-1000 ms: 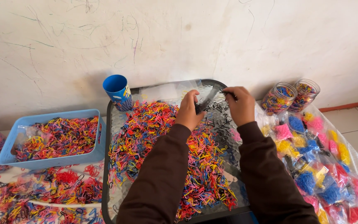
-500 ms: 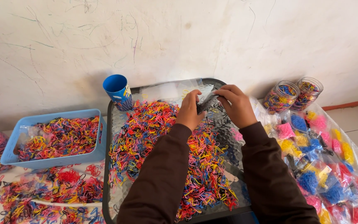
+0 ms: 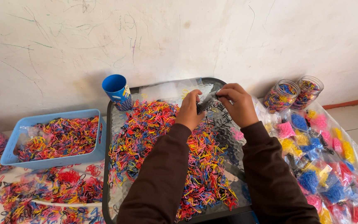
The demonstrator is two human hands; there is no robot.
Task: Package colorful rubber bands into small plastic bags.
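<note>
My left hand [image 3: 190, 111] and my right hand [image 3: 238, 103] meet over the far part of a dark glass-topped tray table [image 3: 106, 137]. Between their fingertips they pinch a small clear bag of black elastic bands [image 3: 207, 101]. Below them a big heap of mixed-colour small elastic bands [image 3: 154, 137] covers the table top. Both arms wear dark brown sleeves.
A blue cup [image 3: 117, 91] stands at the table's far left corner. A light-blue basket [image 3: 56, 137] of coloured bands sits to the left, with loose bags of bands [image 3: 42, 195] in front. Two clear jars [image 3: 295, 94] and several sorted colour bags [image 3: 320, 166] lie right.
Both hands have lifted slightly and drawn closer together around the small bag; the right hand has turned so that its fingers pinch the bag's top.
</note>
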